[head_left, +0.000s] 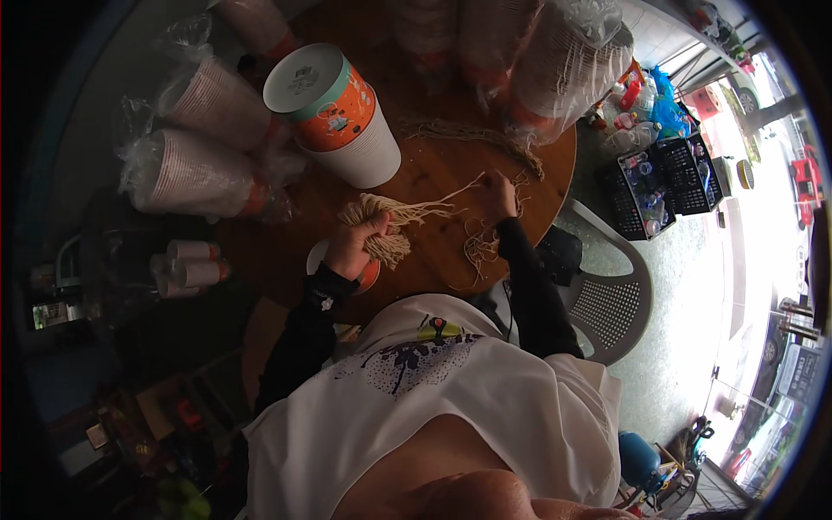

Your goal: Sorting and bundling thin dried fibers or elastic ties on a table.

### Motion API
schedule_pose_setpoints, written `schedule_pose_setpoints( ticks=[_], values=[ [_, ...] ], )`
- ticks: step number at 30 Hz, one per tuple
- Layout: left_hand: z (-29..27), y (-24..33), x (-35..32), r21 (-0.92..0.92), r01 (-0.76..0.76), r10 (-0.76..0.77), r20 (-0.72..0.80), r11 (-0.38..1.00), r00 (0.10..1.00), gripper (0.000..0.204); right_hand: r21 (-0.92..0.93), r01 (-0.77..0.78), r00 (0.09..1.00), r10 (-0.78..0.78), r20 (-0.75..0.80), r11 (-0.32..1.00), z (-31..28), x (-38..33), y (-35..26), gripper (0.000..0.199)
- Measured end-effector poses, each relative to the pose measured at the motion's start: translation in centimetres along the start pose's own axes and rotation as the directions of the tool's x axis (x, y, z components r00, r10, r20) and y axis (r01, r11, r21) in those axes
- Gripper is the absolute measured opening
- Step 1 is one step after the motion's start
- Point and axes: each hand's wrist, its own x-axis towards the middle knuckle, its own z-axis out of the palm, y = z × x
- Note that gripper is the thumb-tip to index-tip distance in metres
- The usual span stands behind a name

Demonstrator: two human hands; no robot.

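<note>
Hands at work on string: your left hand (351, 247) grips a bundle of cream strings (392, 227) over the round wooden table (433, 173); your right hand (498, 195) pinches one strand. Most strands look gathered; loose string (479, 247) remains.

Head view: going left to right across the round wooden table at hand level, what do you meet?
Small paper rolls → left hand gripping a bundle of cream strings → right hand → grey plastic chair → black crates.

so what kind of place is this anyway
Probably a small shop or street-side stall that packs paper cups. Bagged sleeves of stacked cups crowd a round wooden table, a plastic chair stands beside it, and crates of bottles sit near an open, sunlit front.
</note>
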Motion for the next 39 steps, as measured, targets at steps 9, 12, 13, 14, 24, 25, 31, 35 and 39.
schedule_pose_setpoints(
  ticks=[9,12,13,14,24,25,31,35,39],
  values=[
    [-2.2,-1.3,1.3,-0.498,0.154,-0.144,0.06,0.853,0.988,0.009,-0.025,-0.294,0.955,0.295,0.038,0.955,-0.8,-3.5,15.4,0.018],
    [-4.5,-3.3,1.5,-0.486,0.215,-0.249,-0.006,0.847,0.968,0.008,-0.157,-0.053,0.992,0.07,0.107,0.986,-0.2,-5.8,13.8,0.018],
    [-5.0,-3.6,1.4,-0.488,0.222,-0.257,-0.006,0.844,0.966,0.008,-0.195,-0.028,0.967,0.075,0.242,0.98,0.1,-6.8,12.7,0.018],
    [-5.3,-3.8,1.3,-0.35,0.222,-0.251,-0.039,0.91,0.967,0.009,-0.227,0.002,0.924,0.084,0.372,0.974,0.5,-7.6,11.8,0.018],
    [-4.3,-2.6,-0.7,0.116,-0.007,0.041,-0.292,0.993,0.955,0.019,-0.183,-0.34,0.933,0.306,-0.191,0.922,0.3,-0.7,15.7,0.019],
    [-4.5,-2.6,-0.9,0.026,-0.018,0.025,-0.289,1.0,0.957,0.019,-0.182,-0.336,0.935,0.303,-0.184,0.924,0.4,-0.1,15.8,0.019],
    [-4.6,-2.5,-0.8,-0.252,0.065,-0.12,-0.209,0.965,0.971,0.017,-0.256,-0.088,0.995,0.097,0.022,0.963,4.9,0.8,16.4,0.022],
    [-4.1,-3.6,-1.5,-0.375,0.062,-0.165,-0.247,0.925,0.955,0.015,0.502,-0.256,0.923,0.056,0.38,0.826,3.0,0.4,3.5,0.02],
    [-2.9,-4.5,1.2,-0.294,0.062,-0.109,-0.145,0.954,0.983,0.014,0.75,-0.538,0.777,-0.12,0.618,0.385,-1.0,0.2,-5.4,0.016]
  ],
)
